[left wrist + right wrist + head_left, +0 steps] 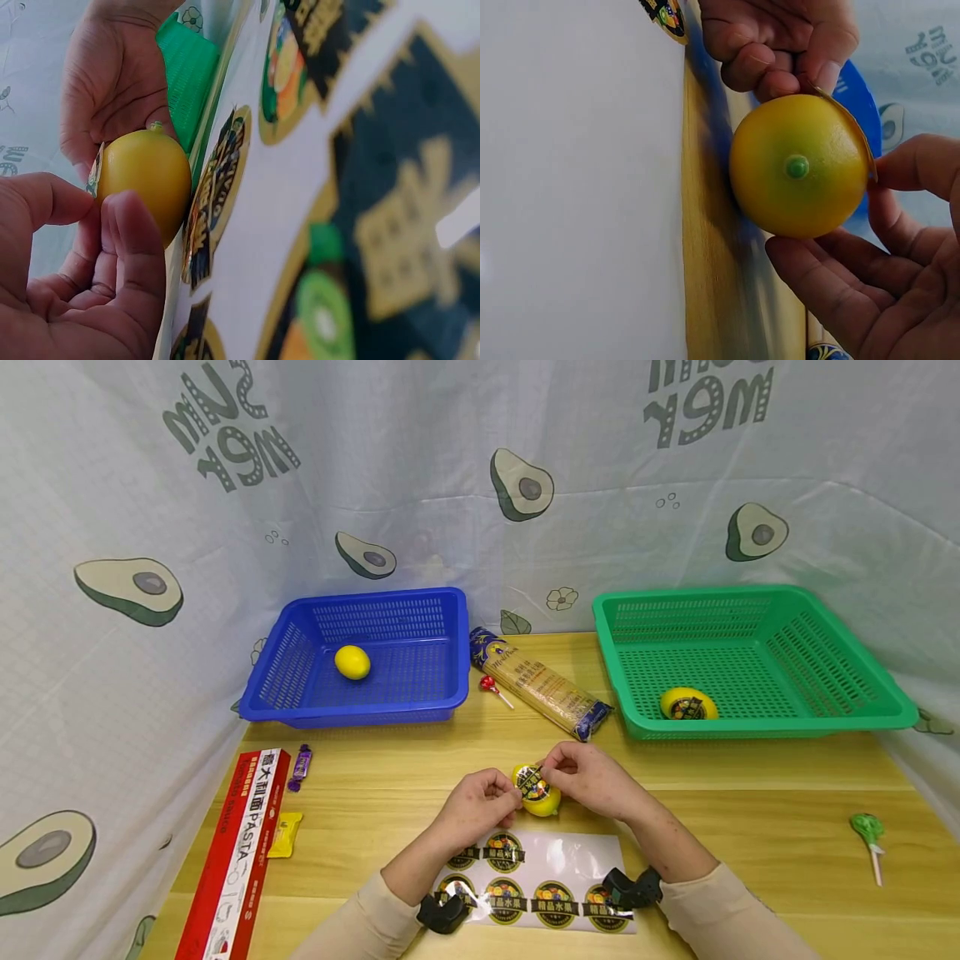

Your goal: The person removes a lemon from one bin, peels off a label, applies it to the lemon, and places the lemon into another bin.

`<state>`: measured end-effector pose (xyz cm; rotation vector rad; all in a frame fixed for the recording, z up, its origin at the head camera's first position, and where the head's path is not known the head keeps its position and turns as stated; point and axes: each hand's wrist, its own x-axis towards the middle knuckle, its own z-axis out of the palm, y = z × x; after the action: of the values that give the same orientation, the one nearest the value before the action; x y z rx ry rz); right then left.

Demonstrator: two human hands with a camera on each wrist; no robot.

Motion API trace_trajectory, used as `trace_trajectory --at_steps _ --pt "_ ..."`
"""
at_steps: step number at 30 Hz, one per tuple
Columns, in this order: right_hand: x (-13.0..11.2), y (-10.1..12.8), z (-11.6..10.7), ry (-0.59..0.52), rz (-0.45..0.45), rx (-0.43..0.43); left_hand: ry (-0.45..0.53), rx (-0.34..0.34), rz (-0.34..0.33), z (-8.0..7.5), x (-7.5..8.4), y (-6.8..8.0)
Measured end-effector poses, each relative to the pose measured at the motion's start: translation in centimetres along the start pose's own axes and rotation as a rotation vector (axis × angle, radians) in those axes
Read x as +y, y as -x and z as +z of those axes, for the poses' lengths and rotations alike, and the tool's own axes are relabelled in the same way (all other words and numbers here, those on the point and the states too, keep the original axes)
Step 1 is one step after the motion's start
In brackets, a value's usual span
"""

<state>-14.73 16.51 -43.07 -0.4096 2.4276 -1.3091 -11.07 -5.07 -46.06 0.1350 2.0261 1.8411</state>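
Near the sticker sheet (536, 881), left hand (476, 802) and right hand (588, 777) pinch the lemon (538, 793), pressing its sticker (531, 785); smoothing edges looks next.

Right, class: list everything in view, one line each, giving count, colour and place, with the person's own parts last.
Lemon in hand: 1, yellow, centre, sticker on it
Sticker sheet: 1, white, near edge
Blue basket: 1, back left, holds a lemon
Green basket: 1, back right, holds a stickered lemon
Spaghetti pack: 1, between baskets
Red lollipop: 1, beside it
Pasta box: 1, red, left
Candies: 2, purple, yellow, left
Green lollipop: 1, right
Left hand, right hand: fingers gripping the lemon
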Motion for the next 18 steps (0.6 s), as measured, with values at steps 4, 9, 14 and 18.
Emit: trace_trajectory --at_steps 4,9,14,18 --pt "0.1 0.0 0.0 0.005 -0.003 0.0 0.013 -0.003 -0.005 0.0 -0.1 0.0" --pt "0.2 0.0 0.0 -0.044 0.02 -0.031 0.024 -0.013 -0.005 0.0 -0.2 -0.1" --pt "-0.1 0.1 0.0 -0.199 0.08 -0.064 0.055 0.008 0.0 0.0 -0.2 -0.1" --pt "-1.4 0.9 0.1 -0.217 -0.008 0.05 0.116 0.067 0.077 -0.1 1.1 0.6"
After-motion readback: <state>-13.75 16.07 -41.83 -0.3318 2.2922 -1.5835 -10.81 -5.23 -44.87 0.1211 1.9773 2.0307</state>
